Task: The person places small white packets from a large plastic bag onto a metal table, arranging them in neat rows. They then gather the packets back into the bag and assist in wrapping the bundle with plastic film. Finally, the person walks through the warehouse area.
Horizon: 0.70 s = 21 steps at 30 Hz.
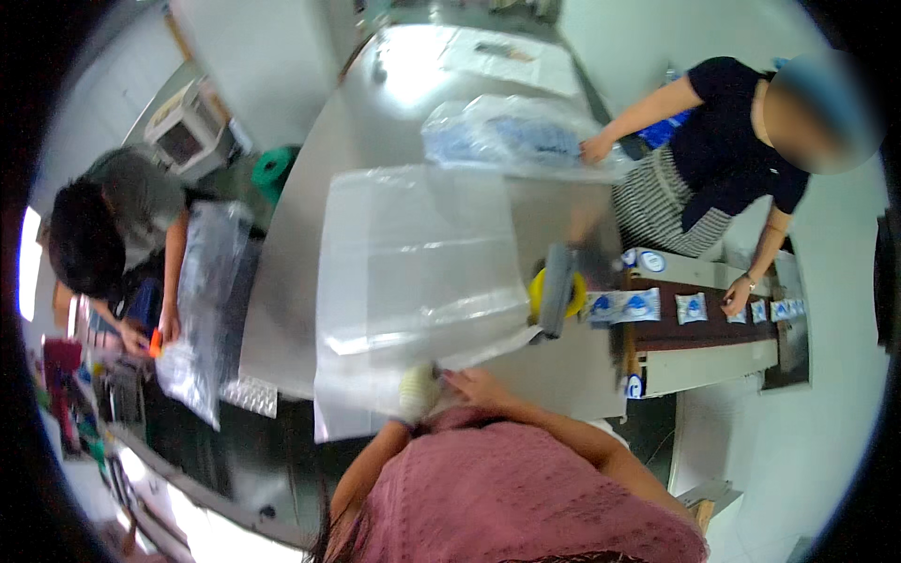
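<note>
My left hand point(419, 390), in a pale knitted glove, is over the near edge of a large clear plastic bag point(422, 272). The bag lies flat on the metal table, and motion blurs the gloved fingers. My bare right hand point(481, 390) is just right of the glove, close to the bag's near edge. Its fingers stretch out toward the left hand, and nothing shows in them. Right of the bag stands a grey tape dispenser point(558, 291) with a yellow roll point(538, 293).
A filled clear bag point(511, 133) of blue-white packets lies across the table, touched by a co-worker's hand point(595, 150). Small packets point(692, 308) sit on a brown conveyor point(709, 333) at right. At left another person handles a filled plastic bag point(199, 319).
</note>
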Each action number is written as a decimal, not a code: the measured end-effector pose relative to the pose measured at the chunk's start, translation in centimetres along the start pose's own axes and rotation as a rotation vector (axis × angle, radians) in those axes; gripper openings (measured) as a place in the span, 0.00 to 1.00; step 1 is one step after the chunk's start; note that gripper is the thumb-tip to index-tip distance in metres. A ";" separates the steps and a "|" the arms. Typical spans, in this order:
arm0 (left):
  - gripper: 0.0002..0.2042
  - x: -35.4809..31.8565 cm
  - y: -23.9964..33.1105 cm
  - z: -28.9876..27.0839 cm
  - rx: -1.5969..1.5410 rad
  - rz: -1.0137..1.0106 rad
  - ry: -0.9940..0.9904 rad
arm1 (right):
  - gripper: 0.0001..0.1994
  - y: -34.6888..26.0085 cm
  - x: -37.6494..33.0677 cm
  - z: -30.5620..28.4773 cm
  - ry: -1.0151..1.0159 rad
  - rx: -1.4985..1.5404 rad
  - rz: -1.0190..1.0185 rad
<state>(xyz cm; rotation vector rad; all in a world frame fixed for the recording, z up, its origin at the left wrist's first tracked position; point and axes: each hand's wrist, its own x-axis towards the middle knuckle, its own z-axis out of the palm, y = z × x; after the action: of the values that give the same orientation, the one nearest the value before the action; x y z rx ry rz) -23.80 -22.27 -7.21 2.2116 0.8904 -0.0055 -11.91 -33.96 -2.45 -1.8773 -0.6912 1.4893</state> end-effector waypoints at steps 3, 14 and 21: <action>0.16 0.1 3.6 -0.8 0.177 0.208 -0.153 | 0.28 7.5 6.5 1.2 0.278 -0.111 0.103; 0.12 -2.2 1.0 1.2 -0.609 0.105 -0.214 | 0.32 7.2 5.3 0.8 0.191 -0.262 -0.170; 0.10 -0.8 -0.7 -0.1 -0.940 -0.153 -0.284 | 0.36 6.1 4.6 0.9 0.113 -0.100 -0.172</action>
<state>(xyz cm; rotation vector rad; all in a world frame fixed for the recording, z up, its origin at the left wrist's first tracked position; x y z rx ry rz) -24.85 -22.30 -7.41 1.2300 0.6946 0.0219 -11.65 -34.46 -10.08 -1.9074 -0.8633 1.2515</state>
